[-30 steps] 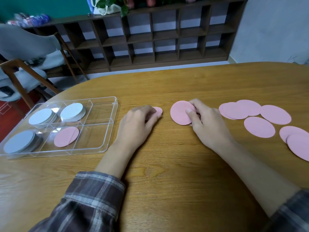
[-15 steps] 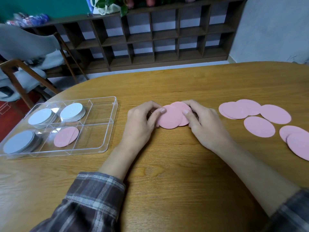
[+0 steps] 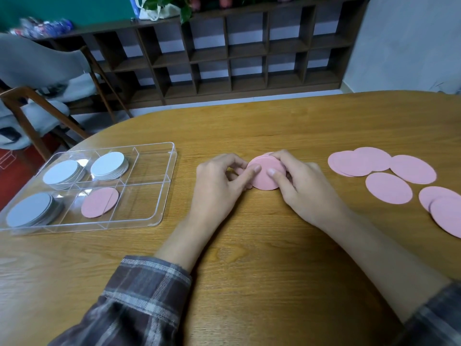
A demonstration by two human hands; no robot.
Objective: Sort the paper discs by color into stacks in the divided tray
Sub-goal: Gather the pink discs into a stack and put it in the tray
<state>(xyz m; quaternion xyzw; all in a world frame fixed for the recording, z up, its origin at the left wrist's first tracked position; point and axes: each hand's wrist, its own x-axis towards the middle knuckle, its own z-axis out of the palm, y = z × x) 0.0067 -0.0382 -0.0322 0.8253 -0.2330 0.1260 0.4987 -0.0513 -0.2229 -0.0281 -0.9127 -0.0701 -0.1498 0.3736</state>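
My left hand (image 3: pixel 219 182) and my right hand (image 3: pixel 303 186) meet at the table's middle and together pinch a small stack of pink discs (image 3: pixel 264 174), tilted up off the wood. Several loose pink discs (image 3: pixel 388 187) lie spread at the right. The clear divided tray (image 3: pixel 163 193) sits at the left. It holds three stacks of pale blue-grey discs (image 3: pixel 61 172) and, in its front middle compartment, pink discs (image 3: pixel 98 202). The tray's two right compartments hold nothing.
The oval wooden table (image 3: pixel 249 258) carries everything. Beyond its far edge stand a dark cubby shelf (image 3: pixel 237 58) and, at the left, a grey chair with wooden arms (image 3: pixel 37 78).
My hands came together: the left hand brought its pink disc against the right hand's disc, and both now hold them as one overlapped stack.
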